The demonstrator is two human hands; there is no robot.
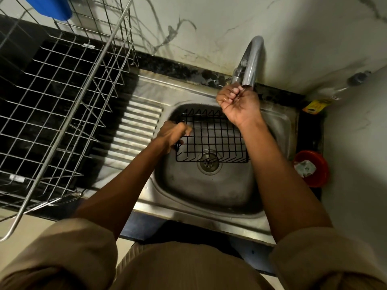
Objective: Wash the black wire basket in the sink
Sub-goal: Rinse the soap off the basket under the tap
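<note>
The black wire basket (211, 139), a rectangular grid w/ a zigzag far edge, sits inside the stainless steel sink basin (209, 185), over the round metal drain (208, 163) at its near edge. Left hand (174, 133) grips the basket's left rim, fingers curled round the wire. Right hand (238, 104) is raised at the far side of the basin, right under the spout of the curved chrome tap (251, 63); fingers curled, wet, touching the spout end. Can't tell if they really clasp it or just cup under it.

Left of the basin: ribbed steel drainboard (136, 130), and above the black stone counter (27, 65) a large silver wire dish rack (62, 97), w/ a blue plastic item (52, 7) at its far top edge. Right of the sink, near the wall corner: a red round plastic bowl (314, 168) holding a crumpled whitish scrap, and farther back a yellow-labelled packet (315, 105). White marble-patterned wall (230, 21) behind the tap. Both beige sleeves (62, 258) are pushed up past the forearms.
</note>
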